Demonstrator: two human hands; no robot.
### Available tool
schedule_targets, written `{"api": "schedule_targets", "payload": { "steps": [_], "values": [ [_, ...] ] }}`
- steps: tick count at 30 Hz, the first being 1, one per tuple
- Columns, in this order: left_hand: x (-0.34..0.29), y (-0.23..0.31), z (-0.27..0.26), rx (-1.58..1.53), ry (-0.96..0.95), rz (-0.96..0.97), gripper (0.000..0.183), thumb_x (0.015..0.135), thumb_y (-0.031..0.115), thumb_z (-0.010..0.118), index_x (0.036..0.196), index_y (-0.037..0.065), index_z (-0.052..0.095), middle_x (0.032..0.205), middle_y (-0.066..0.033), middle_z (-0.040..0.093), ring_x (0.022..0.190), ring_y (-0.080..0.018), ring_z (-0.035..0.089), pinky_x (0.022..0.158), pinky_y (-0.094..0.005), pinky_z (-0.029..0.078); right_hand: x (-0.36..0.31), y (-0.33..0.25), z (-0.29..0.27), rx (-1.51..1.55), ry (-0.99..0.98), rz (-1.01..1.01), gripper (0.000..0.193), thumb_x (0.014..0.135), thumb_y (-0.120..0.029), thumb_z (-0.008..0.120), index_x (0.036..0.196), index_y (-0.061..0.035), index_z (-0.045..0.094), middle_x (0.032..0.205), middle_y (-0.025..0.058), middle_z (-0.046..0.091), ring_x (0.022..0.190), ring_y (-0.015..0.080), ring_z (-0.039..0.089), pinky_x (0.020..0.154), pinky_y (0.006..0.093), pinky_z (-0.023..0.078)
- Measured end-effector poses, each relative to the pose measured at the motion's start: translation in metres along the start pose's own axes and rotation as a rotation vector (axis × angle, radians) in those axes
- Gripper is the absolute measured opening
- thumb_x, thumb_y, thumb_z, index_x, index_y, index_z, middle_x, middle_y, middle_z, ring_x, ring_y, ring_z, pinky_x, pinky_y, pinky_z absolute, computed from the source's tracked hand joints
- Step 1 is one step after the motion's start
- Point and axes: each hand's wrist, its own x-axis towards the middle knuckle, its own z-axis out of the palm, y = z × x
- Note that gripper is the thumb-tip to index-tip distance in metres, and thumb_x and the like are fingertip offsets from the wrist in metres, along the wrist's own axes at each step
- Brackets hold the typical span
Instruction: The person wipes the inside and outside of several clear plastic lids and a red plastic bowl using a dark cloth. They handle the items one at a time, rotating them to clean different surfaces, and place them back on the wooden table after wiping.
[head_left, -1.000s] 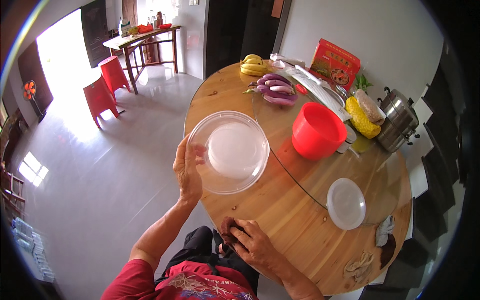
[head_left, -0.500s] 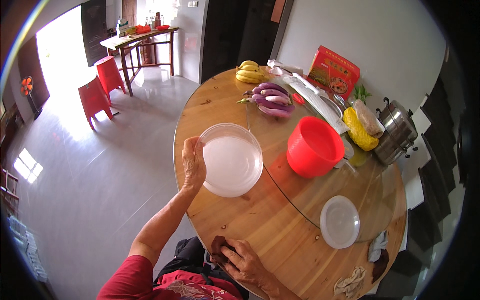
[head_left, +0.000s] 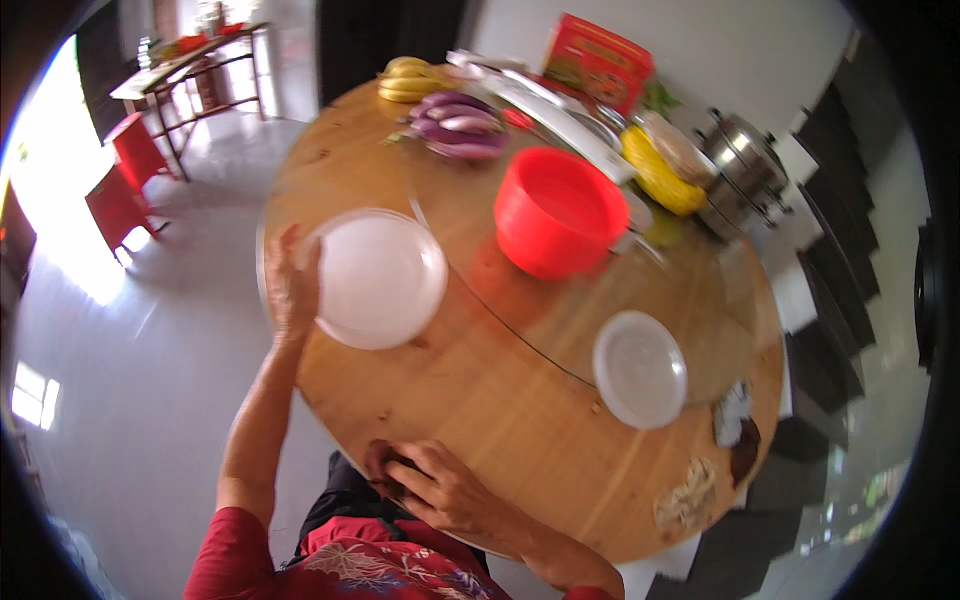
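A round, whitish translucent plastic bowl rests on the wooden table, left of the middle. My left hand is at the bowl's left rim, somewhat blurred, with thumb and fingers apart; any slight touch on the rim is hard to make out. Near the table's front edge, my right hand has its fingers closed on a dark brown cloth. To the right lies a round translucent lid or shallow dish. Beyond the bowls stands a red plastic basin.
Purple eggplants and bananas lie at the back of the round table. A red box, a yellow bag and a steel pot stand back right. Rags lie front right; red stools stand left.
My view has swung, shifting the scene left and up. The bowl has come down nearer to me on the table, and my left hand's grip on its rim has loosened. The right hand keeps the cloth.
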Motion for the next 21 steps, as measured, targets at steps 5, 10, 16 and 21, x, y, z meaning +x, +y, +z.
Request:
{"api": "schedule_targets", "payload": {
  "steps": [5, 10, 16, 21],
  "values": [
    [-0.001, 0.029, -0.017, 0.241, 0.186, 0.225, 0.039, 0.088, 0.026, 0.066, 0.122, 0.009, 0.055, 0.125, -0.0133, 0.053, 0.12, -0.0335, 0.044, 0.101, -0.0435, 0.036, -0.01, -0.005, -0.02, -0.037, -0.086, 0.095, 0.04, 0.075, -0.006, 0.067, 0.113, 0.0024, 0.055, 0.12, 0.019, 0.048, 0.105, 0.0358, 0.052, 0.09, 0.042, 0.047],
    [-0.04, 0.125, -0.024, 0.058, -0.002, 0.518, 0.029, 0.082, 0.004, 0.067, 0.11, 0.006, 0.059, 0.117, -0.01, 0.058, 0.11, -0.0293, 0.052, 0.097, -0.0397, 0.039, -0.037, 0.007, -0.036, -0.111, -0.124, 0.179, 0.042, 0.071, -0.01, 0.068, 0.11, 0.0005, 0.056, 0.116, 0.0175, 0.051, 0.101, 0.0347, 0.053, 0.088, 0.0415, 0.048],
    [-0.127, 0.187, 0.042, -0.365, -0.788, 0.381, 0.018, 0.085, 0.012, 0.064, 0.099, 0.001, 0.06, 0.091, -0.0138, 0.064, 0.078, -0.0259, 0.064, 0.064, -0.0358, 0.051, -0.062, 0.027, -0.051, -0.026, -0.048, 0.23, 0.046, 0.069, -0.013, 0.067, 0.112, -0.0014, 0.056, 0.116, 0.0158, 0.051, 0.105, 0.0336, 0.053, 0.088, 0.041, 0.047],
    [-0.176, 0.223, 0.102, -0.273, -1.015, 0.237, 0.043, 0.083, 0.031, 0.07, 0.103, -0.002, 0.051, 0.077, -0.0174, 0.064, 0.074, -0.0356, 0.064, 0.069, -0.0447, 0.05, -0.065, 0.032, -0.046, 0.056, 0.014, 0.21, 0.045, 0.07, -0.013, 0.065, 0.112, -0.0004, 0.055, 0.113, 0.017, 0.051, 0.103, 0.0346, 0.052, 0.09, 0.042, 0.046]
  ]
}}
